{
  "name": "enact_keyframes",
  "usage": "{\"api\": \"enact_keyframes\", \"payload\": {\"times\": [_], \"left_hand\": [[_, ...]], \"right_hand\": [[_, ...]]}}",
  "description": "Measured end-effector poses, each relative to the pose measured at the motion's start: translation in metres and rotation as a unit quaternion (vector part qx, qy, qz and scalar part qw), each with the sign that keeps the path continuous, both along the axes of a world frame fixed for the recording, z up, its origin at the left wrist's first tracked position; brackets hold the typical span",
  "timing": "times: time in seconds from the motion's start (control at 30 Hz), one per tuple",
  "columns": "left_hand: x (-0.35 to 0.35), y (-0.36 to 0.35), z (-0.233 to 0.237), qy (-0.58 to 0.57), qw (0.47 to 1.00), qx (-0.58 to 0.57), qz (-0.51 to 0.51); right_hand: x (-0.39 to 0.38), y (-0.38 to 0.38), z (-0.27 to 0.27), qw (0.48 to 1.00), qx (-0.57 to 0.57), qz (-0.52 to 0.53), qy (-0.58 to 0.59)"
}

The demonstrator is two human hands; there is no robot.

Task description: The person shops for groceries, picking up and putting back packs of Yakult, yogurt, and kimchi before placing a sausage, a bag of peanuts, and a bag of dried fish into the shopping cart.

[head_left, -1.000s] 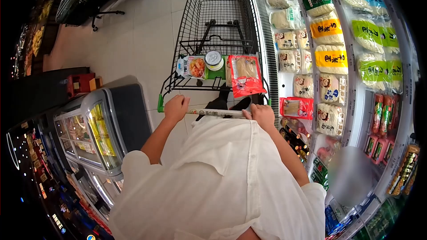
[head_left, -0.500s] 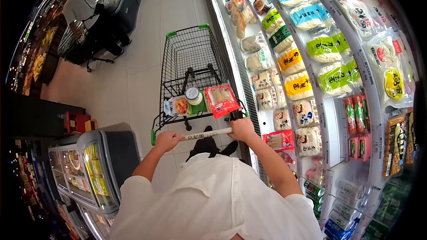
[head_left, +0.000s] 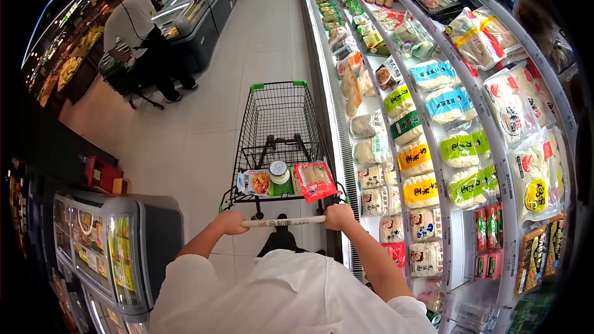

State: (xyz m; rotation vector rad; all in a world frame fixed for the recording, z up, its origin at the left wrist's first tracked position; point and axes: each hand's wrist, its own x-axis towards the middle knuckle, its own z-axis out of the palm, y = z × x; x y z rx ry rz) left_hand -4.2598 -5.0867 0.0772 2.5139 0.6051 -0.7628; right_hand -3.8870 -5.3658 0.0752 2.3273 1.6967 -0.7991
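Observation:
Both my hands grip the pale handle point(head_left: 283, 221) of a black wire shopping cart point(head_left: 281, 130) with green corners. My left hand point(head_left: 231, 222) is wrapped round its left end, and my right hand point(head_left: 340, 216) round its right end. Just beyond the handle, the cart's near part carries a red-edged flat packet point(head_left: 314, 181), a white-lidded jar point(head_left: 279, 172) and a packet with a reddish food picture point(head_left: 257, 182). Something green lies beside the jar, partly hidden. The deeper basket ahead shows bare wire mesh.
On the right runs a chilled shelf with bagged noodles point(head_left: 461, 148) and other packets, its edge close to the cart. Freezer cabinets point(head_left: 114, 241) stand at near left. Further up on the left, a person point(head_left: 133, 28) stands beside another cart near long freezers point(head_left: 204, 12). Tiled floor point(head_left: 266, 43) stretches ahead.
The view has tilted up, so the cart and shelves sit lower and more aisle shows ahead. The person on the left appears nearer. Both my hands have stayed on the handle.

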Motion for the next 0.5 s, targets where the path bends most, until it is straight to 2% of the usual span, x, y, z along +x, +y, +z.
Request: {"api": "enact_keyframes", "payload": {"times": [0.1,0.3,0.5], "left_hand": [[0.015,0.025,0.004,-0.002,1.000,-0.004,0.016],[0.056,0.091,-0.008,0.028,0.999,0.017,0.011],[0.101,0.155,0.016,0.014,0.999,0.008,0.029]], "right_hand": [[0.018,0.036,0.010,0.999,-0.037,-0.002,0.001],[0.071,0.112,-0.008,0.998,-0.048,0.022,-0.039],[0.106,0.185,0.009,0.998,-0.054,0.012,-0.042]]}}
